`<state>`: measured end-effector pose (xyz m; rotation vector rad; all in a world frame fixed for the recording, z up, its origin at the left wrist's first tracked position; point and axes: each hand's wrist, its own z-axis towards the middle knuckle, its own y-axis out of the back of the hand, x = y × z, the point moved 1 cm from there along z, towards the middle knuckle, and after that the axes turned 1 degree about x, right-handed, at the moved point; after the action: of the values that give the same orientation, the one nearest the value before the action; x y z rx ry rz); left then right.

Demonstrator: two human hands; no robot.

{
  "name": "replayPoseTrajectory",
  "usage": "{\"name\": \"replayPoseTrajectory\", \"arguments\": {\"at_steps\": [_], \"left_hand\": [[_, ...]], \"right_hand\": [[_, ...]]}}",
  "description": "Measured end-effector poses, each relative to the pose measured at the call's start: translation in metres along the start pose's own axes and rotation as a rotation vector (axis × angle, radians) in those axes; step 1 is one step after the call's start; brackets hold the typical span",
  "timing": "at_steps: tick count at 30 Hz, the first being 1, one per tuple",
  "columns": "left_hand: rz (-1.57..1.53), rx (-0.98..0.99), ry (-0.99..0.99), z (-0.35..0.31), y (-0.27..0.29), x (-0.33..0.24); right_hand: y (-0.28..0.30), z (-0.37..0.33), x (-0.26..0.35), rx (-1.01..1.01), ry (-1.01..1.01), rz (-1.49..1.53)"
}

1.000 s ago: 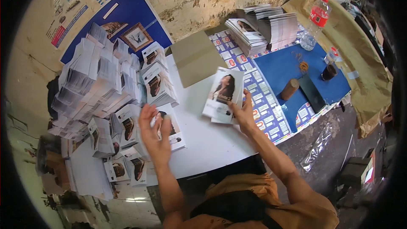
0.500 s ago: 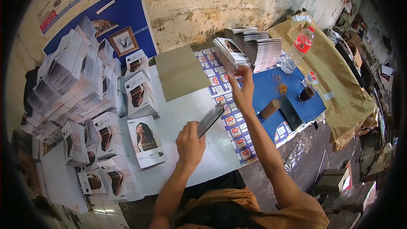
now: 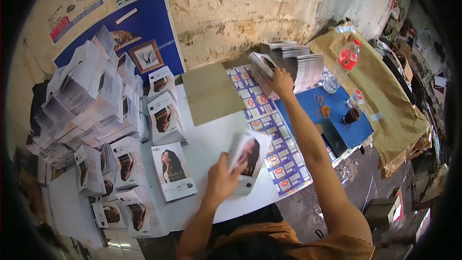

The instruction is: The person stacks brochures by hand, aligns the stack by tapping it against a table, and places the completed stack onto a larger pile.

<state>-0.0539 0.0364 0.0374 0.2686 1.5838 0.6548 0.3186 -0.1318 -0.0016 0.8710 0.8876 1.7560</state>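
My left hand (image 3: 224, 180) is closed around a small bundle of printed booklets (image 3: 252, 156), smeared by motion, above the white table top; a dark-haired figure shows on its cover. At the back my right hand (image 3: 283, 83) is on the near corner of a booklet stack (image 3: 262, 62), fingers curled over its edge; how many booklets they grip is hidden. Left of my left hand, one neat booklet pile (image 3: 174, 172) lies face up with a long-haired figure on its cover. Behind these, a brown board (image 3: 214, 91) lies flat on the table.
Tall heaps of booklets (image 3: 89, 84) and banded bundles (image 3: 130, 163) crowd the left. On the right, a blue mat (image 3: 301, 103) bears rubber bands (image 3: 325, 111), a dark phone-like slab (image 3: 334, 137) and a glass of dark drink (image 3: 352, 115). A plastic bottle (image 3: 344, 65) stands near brown paper (image 3: 385, 101).
My right hand has come down onto the back booklet stack. My left hand has turned its bundle from edge-on to cover up. The whole view has shifted slightly.
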Motion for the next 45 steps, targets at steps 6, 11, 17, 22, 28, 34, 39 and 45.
{"name": "replayPoseTrajectory", "arguments": {"at_steps": [6, 11, 17, 22, 28, 34, 39, 45], "left_hand": [[-0.732, -0.147, 0.083, 0.017, -0.041, 0.048], [-0.513, -0.179, 0.222, 0.006, -0.068, 0.074], [-0.447, -0.223, 0.257, 0.014, -0.069, 0.081], [-0.526, -0.219, 0.381, 0.017, -0.063, 0.077], [-0.691, -0.161, 0.289, 0.011, -0.054, 0.063], [-0.628, -0.193, -0.247, -0.012, -0.021, 0.009], [-0.735, 0.076, -0.448, -0.013, -0.020, 0.017], [-0.961, 0.077, -0.414, -0.028, -0.041, 0.045]], "right_hand": [[-0.002, 0.012, 0.000, -0.071, 0.109, -0.245], [0.023, 0.017, -0.005, -0.086, 0.172, -0.189], [0.110, -0.023, 0.045, -0.078, 0.203, -0.124], [0.172, -0.147, 0.091, -0.050, 0.339, -0.003], [0.170, -0.310, 0.119, 0.426, 0.757, 0.060], [0.184, -0.256, 0.075, 0.197, 0.214, 0.863], [0.167, -0.269, 0.077, 0.456, 0.047, 1.525], [0.157, -0.286, 0.074, 0.569, 0.072, 1.548]]}}
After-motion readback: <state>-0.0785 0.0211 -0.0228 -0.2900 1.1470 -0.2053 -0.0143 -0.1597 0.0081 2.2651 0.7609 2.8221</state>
